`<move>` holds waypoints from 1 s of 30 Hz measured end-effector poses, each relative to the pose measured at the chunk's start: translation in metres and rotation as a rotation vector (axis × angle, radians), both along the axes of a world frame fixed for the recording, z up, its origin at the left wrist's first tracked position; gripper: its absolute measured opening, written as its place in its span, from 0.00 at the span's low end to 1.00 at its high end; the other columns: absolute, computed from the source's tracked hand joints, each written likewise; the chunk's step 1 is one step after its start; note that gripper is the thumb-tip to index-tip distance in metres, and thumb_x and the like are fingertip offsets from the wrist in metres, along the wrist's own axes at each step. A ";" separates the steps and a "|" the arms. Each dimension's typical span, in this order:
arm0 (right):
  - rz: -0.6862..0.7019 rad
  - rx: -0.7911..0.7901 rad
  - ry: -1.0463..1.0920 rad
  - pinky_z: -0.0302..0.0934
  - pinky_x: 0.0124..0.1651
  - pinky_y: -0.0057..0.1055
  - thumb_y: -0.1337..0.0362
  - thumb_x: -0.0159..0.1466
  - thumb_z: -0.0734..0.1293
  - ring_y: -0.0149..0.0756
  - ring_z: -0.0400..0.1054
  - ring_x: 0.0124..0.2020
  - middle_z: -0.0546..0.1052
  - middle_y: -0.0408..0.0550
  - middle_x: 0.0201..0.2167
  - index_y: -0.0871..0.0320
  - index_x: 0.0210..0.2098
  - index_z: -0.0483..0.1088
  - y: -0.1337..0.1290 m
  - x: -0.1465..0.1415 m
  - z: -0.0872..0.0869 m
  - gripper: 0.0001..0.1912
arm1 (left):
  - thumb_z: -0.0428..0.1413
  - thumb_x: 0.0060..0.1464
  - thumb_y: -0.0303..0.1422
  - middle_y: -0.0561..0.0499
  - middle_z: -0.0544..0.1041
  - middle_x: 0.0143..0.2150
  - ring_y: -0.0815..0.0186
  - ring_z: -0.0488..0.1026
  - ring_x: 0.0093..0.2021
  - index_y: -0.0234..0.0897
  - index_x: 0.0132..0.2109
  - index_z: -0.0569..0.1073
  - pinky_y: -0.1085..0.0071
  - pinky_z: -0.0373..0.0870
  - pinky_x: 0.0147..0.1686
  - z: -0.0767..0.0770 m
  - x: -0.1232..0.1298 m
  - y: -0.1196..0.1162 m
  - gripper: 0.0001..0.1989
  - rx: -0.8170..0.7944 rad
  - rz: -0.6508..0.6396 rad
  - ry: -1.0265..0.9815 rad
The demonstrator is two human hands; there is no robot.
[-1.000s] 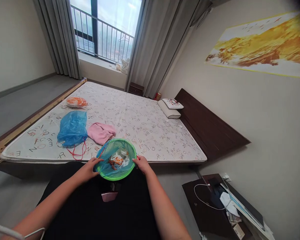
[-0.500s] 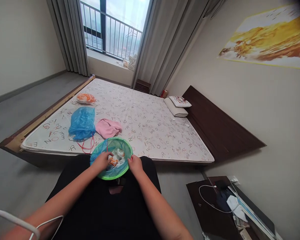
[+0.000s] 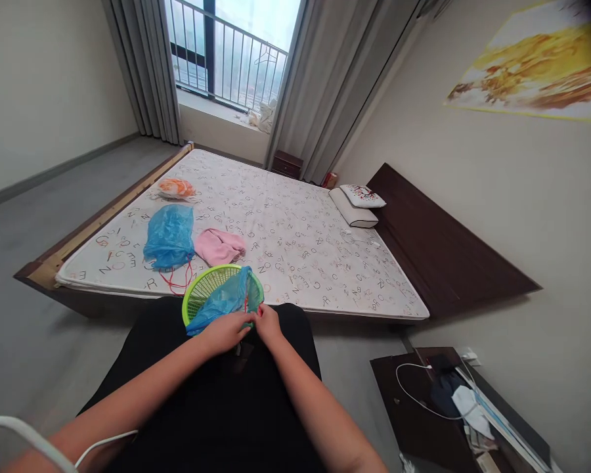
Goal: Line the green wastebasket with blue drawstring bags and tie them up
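A green plastic basket with slotted walls rests on my lap, against the mattress edge. Inside it a blue plastic bag is bunched up, loose from the left and far rim but still by the right side. My right hand is closed on the bag at the right front rim, with a bit of red drawstring at its fingertips. Beside it, my left hand reaches across the front rim, fingers pinched on the bag's edge and touching the right hand. The bag's contents are mostly covered now.
On the patterned mattress lie another blue plastic bag with red strings, a pink cloth and an orange-and-white bag. Pillows lie by the headboard. A dark nightstand at right holds cables and a mask.
The bag's left and far edges have come off the basket rim and folded inward, baring the green wall. My left hand has moved from inside the basket to the front rim beside my right hand.
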State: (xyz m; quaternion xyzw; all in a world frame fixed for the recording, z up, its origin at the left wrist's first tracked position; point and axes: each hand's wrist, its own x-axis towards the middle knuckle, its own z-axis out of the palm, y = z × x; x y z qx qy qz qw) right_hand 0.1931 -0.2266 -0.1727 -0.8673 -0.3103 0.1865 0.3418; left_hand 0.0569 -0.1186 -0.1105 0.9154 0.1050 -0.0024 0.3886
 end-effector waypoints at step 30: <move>-0.390 0.188 0.140 0.46 0.26 0.28 0.65 0.52 0.65 0.30 0.53 0.21 0.60 0.35 0.15 0.54 0.23 0.58 0.021 0.164 0.088 0.08 | 0.64 0.44 0.34 0.43 0.78 0.56 0.70 0.78 0.33 0.36 0.50 0.74 0.72 0.76 0.35 0.097 0.032 0.133 0.23 -0.853 0.787 -0.574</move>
